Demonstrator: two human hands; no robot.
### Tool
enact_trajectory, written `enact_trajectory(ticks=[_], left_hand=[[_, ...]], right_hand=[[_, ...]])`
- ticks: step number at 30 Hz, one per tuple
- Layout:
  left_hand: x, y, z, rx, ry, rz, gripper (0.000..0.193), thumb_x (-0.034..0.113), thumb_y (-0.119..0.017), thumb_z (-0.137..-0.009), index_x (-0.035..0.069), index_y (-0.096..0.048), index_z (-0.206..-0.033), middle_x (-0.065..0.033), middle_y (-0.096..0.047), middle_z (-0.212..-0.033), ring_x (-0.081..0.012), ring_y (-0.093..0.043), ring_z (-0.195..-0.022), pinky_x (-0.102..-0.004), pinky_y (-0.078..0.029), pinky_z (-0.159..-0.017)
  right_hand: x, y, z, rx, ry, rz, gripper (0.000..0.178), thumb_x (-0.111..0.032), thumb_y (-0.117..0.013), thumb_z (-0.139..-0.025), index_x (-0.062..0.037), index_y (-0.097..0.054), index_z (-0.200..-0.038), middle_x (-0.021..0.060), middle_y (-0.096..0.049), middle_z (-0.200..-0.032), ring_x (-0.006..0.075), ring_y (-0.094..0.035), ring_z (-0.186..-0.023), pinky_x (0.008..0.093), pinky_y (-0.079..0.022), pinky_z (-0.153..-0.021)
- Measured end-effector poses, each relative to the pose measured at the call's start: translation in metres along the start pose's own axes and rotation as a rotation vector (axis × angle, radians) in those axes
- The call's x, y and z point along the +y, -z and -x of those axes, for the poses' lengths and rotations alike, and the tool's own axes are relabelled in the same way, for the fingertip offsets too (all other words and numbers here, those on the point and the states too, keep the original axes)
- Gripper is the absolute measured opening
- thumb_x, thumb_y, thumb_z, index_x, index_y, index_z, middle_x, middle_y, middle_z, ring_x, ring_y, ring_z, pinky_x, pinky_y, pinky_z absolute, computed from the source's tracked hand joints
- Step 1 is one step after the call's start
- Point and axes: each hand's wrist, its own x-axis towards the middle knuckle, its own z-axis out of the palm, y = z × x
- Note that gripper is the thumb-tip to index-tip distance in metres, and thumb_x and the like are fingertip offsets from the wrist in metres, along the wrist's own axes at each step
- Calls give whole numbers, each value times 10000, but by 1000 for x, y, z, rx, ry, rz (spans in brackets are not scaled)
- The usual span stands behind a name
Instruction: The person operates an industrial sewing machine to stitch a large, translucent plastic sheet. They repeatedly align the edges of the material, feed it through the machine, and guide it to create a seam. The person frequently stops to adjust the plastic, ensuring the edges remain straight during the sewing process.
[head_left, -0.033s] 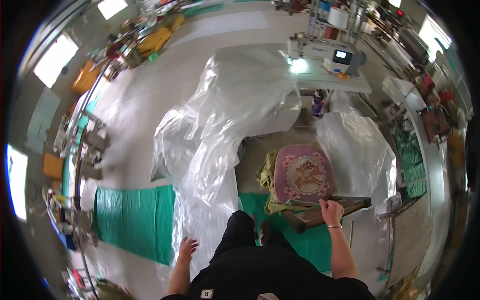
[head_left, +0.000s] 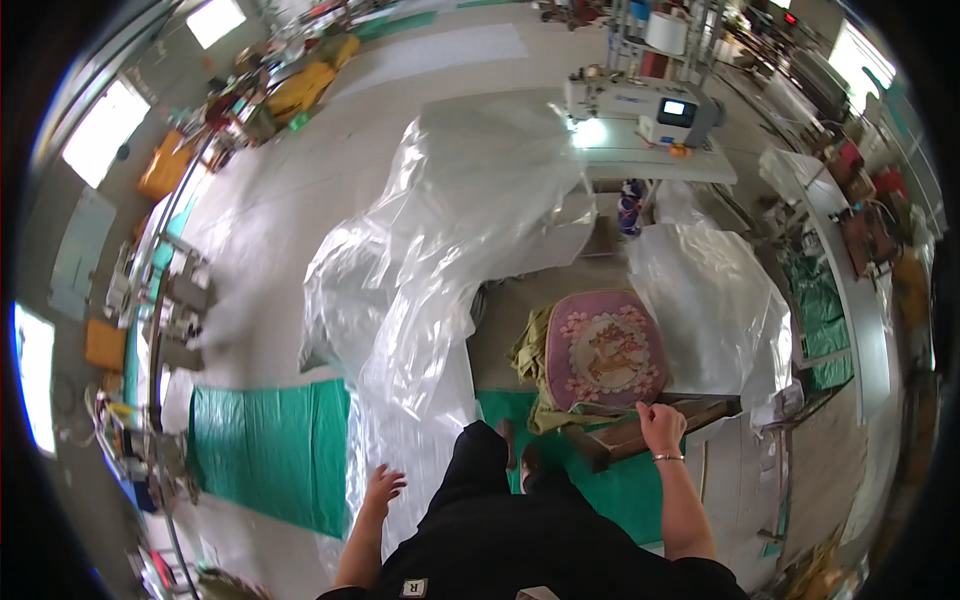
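wooden chair (head_left: 640, 432) back is under our right hand (head_left: 661, 424); we curl the fingers over its top rail, probably to steady ourselves while standing. our left hand (head_left: 383, 489) hangs open with spread fingers, holding nothing, just above the plastic sheet (head_left: 440, 260). we count one pink cushion (head_left: 604, 350) on the seat, over an olive cloth (head_left: 530, 350) that pads it. one sewing machine (head_left: 640, 105) stands on its table, well apart. two green mats (head_left: 270, 450) lie on the floor.

The plastic sheet (head_left: 440, 260) is clear, glossy and crinkled. The cushion (head_left: 603, 350) is soft pink cloth. The chair back (head_left: 650, 425) is dark wood; the mat (head_left: 275, 450) is matt green.
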Motion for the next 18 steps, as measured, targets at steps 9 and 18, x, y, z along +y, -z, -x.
enact_trajectory(ticks=[9,18], left_hand=[[186,-68,-128,-441,-510,-674,470,243,-597,-906,9,-508,-1304,-104,-691,-977,-177,-654,-900,-291,-496,-813],[269,-36,-219,-369,-493,-1187,492,342,-628,-856,48,-564,-1245,-183,-687,-1011,-338,-649,-983,-407,-506,-859]], right_hand=[[-21,3,1,54,5,-36,309,-294,-735,-740,-88,-586,-565,87,-599,-649,291,-591,-684,430,-432,-640],[-18,-3,3,-8,-52,93,257,-272,-691,-741,-92,-606,-578,66,-581,-628,280,-581,-704,427,-441,-693]])
